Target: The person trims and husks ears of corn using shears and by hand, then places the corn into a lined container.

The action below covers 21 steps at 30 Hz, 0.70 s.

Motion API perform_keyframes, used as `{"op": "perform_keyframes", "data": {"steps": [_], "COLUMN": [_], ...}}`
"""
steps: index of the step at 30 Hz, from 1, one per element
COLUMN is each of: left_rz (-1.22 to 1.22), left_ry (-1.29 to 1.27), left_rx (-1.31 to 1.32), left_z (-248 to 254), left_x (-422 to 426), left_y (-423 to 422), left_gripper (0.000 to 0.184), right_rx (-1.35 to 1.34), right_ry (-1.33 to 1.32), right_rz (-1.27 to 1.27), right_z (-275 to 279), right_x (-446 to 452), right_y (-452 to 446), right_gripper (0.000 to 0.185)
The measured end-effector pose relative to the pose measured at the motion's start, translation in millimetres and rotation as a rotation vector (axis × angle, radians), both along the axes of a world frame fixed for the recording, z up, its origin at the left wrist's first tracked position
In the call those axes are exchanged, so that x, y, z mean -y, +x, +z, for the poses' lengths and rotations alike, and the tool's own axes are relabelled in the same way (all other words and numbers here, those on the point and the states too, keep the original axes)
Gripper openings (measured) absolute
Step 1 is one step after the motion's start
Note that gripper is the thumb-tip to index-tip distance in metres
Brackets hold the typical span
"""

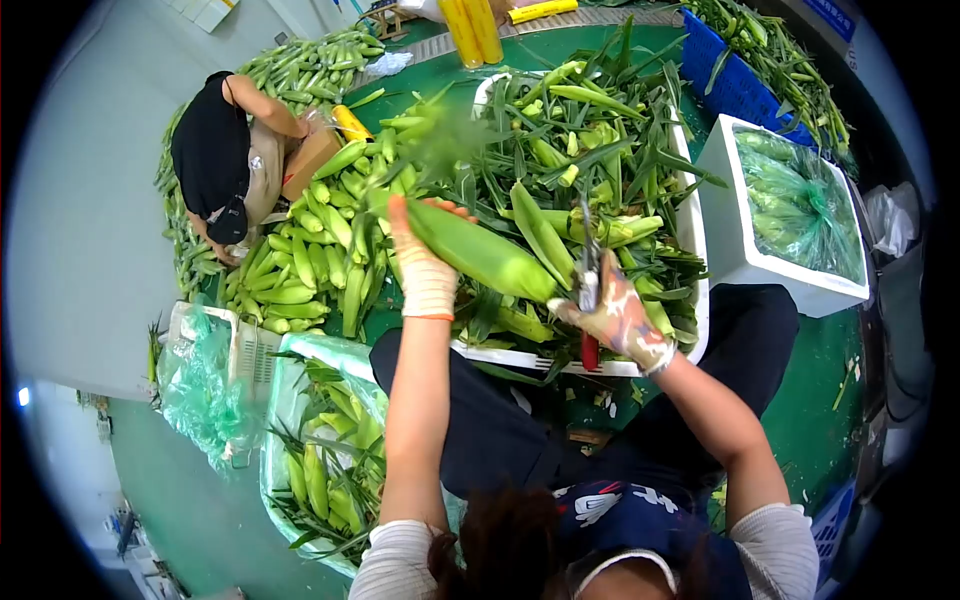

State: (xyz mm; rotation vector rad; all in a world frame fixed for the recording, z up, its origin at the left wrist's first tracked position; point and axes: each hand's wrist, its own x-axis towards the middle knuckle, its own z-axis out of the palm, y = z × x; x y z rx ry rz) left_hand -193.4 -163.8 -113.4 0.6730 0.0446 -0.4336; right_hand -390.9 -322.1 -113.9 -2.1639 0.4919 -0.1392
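Where our right hand [615, 320] grips: camouflage-gloved fingers clamp red-handled metal shears [588, 285]; with fingertips so near the steel, a slip could nick us.
Left hand [424, 270]: pale-gloved fingers wrap a long green husked corn ear [480, 250]; if our grip slackens, it could roll.
Corn ear: tilted above the white plastic tub's [702, 315] near left corner; dropped, it could sink among leaves.
Beyond the tub's left edge: heaped pale-green ears [300, 255], if knocked, could slide toward a black-shirted co-worker [205, 150].
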Motion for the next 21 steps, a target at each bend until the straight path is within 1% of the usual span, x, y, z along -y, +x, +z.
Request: {"op": "perform_keyframes", "data": {"steps": [1,3,4,5,6,7,9,10,11,12,13,14,15,16,17,18,19,20,21], "left_rz": [-0.072,-0.197,-0.199,-0.298,-0.396,-0.458,-0.333,-0.29,-0.285,-0.116,-0.073,-0.03,-0.111,-0.003,0.103,0.156,0.206,0.223,0.241], "left_ry": [-0.037,-0.046,-0.049,0.008,0.064,0.083,0.321,0.581,0.584,0.815,0.803,0.791,0.529,0.399,0.267,0.186,0.108,0.076,0.042], "left_rx": [0.007,0.046,0.051,0.13,0.205,0.258,0.333,0.492,0.493,0.785,0.783,0.782,0.485,0.338,0.195,0.179,0.166,0.176,0.183], "left_z": [7.2,4.1,3.2,1.3,-1.1,-0.9,-7.9,-6.3,-7.5,-9.3,-4.2,0.8,11.1,5.8,-3.9,-9.6,-10.6,-6.4,-2.5], "left_x": [6.6,11.5,11.7,10.4,8.9,9.0,13.4,5.7,0.8,-4.9,-9.1,-13.5,-15.9,-27.4,-44.1,-58.3,-72.2,-88.6,-99.2], "left_y": [-11.2,-18.0,-20.4,-24.5,-30.1,-38.4,-48.8,-52.4,-53.5,-54.2,-49.8,-45.6,-37.7,-22.7,-3.6,15.1,32.8,48.6,59.8], "left_gripper": [0.054,0.057,0.057,0.058,0.059,0.057,0.053,0.052,0.052,0.054,0.055,0.056,0.057,0.057,0.057,0.058,0.058,0.057,0.056], "right_rx": [0.014,0.106,0.086,0.219,0.234,0.251,0.31,0.282,0.277,0.335,0.396,0.406,0.438,0.428,0.354,0.383,0.362,0.426,0.324], "right_ry": [0.013,-0.001,0.049,0.13,0.219,0.307,0.904,0.744,1.0,1.062,1.126,1.262,1.296,1.138,0.972,0.837,0.584,0.557,0.366], "right_rz": [0.013,0.048,0.043,0.044,0.001,-0.043,-0.015,-0.077,-0.233,-0.231,-0.228,-0.199,-0.178,-0.232,-0.394,-0.401,-0.501,-0.579,-0.523], "right_z": [7.5,16.5,23.1,15.3,20.8,26.9,34.4,40.3,42.8,28.3,24.1,18.6,7.8,6.6,3.9,-13.9,-28.2,-47.9,-40.4], "right_x": [0.5,-0.1,-0.2,-0.8,-2.7,-3.8,-4.3,-3.9,-8.1,-5.9,-4.2,-2.1,6.0,13.7,20.8,35.9,54.3,77.3,97.0], "right_y": [8.6,24.1,32.8,44.4,57.7,72.6,95.7,105.4,103.5,108.3,110.1,99.0,86.3,69.1,57.5,49.9,44.9,48.5,45.8], "right_gripper": [0.06,0.06,0.058,0.054,0.05,0.046,0.035,0.023,0.016,0.015,0.014,0.014,0.012,0.013,0.016,0.02,0.02,0.018,0.017]}}
